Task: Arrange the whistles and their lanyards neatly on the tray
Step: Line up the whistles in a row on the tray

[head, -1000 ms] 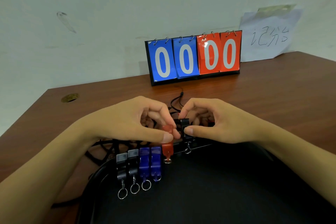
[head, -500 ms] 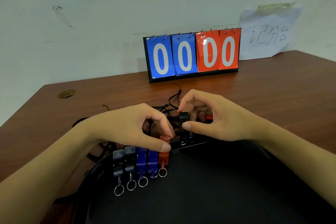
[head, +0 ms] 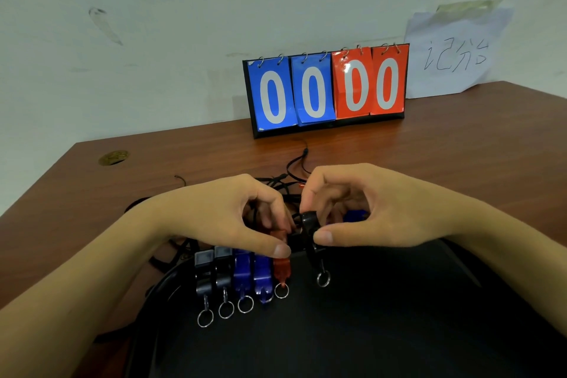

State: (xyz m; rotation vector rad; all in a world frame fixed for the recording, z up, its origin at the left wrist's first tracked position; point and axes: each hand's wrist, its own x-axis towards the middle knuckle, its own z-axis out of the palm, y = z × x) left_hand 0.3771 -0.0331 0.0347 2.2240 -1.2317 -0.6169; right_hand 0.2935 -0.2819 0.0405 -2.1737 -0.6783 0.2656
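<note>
Since a second ago, the red whistle has joined the row on the tray, pinched by the left hand. Just right, the right hand pinches a black whistle, long axis running far-to-near, ring nearest.

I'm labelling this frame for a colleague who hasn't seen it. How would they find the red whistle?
Start at the black tray nearest the camera. Along its far left edge lies a row of whistles with key rings. The red whistle is the row's rightmost, under the left hand's thumb; the others are black or blue.
</note>
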